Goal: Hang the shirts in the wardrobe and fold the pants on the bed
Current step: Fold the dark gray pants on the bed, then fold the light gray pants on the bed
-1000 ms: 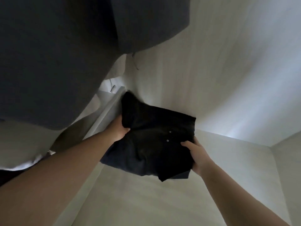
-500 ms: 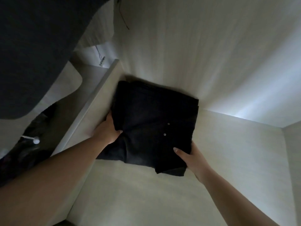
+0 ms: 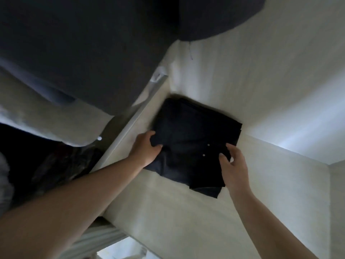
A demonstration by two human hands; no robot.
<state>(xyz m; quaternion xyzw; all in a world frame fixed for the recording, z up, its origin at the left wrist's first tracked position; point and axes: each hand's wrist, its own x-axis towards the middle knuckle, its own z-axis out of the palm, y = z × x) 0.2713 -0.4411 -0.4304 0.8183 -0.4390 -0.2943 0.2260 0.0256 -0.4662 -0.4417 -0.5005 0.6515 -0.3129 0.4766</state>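
Folded pants [image 3: 194,141]: a dark, squared-off bundle lay flat on the pale wardrobe shelf [image 3: 186,217], pushed into the back left corner, its far edge against the back wall [image 3: 252,75] and its left edge close to the shelf's raised side edge. That corner spot probably kept the stack square and left the shelf to the right of the pants free.

Left hand [image 3: 146,149]: at the near left edge of the pants, fingers curled over a bunched fold of the cloth and thumb tucked beside it, so it was grasping the pants. The grip looked meant to steady or nudge that side into line.

Right hand [image 3: 233,165]: at the near right corner of the pants, fingers loosely spread and bent, fingertips on or just over the cloth beside two small pale studs [image 3: 206,150]. It gripped nothing that I could make out; it read as released, patting or easing off the corner.

Hanging garments [image 3: 89,45]: dark cloth hung above and to the left of the pants, with a paler garment [image 3: 46,116] below it, clear of the bundle.

Stage: judging by how it lay, the bundle was set down and only needed a last tidy.

Risk: the near right corner showed loose layers that might slip open if tugged.
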